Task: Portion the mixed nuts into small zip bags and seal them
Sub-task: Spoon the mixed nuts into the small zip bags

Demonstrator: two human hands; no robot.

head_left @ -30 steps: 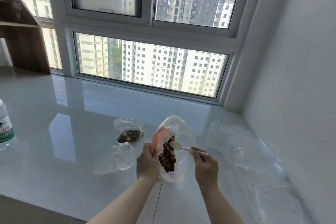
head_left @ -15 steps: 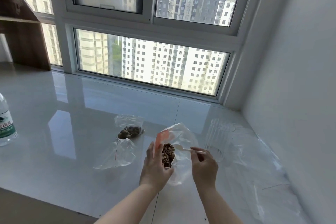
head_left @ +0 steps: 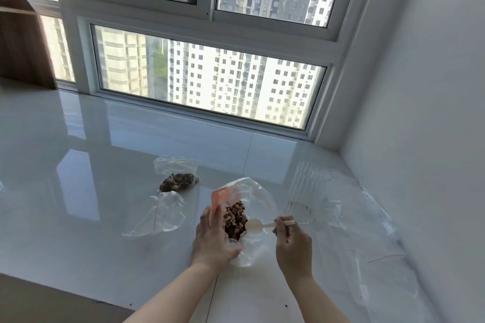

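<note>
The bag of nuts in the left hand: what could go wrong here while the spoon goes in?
1. The left hand holds the nut bag by one side only; its soft mouth could fold and spill nuts.
2. The right hand pinches the spoon at the handle's end, so a full scoop may tip.
3. The empty zip bag lies flat, not held open, so nuts could miss it.

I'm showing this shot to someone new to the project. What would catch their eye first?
Front and centre, the left hand grips an open bag of mixed nuts while the right hand holds a small white scoop at its mouth. Behind on the left lies a small zip bag with nuts inside; a clear ribbed cup stands on the right.
</note>
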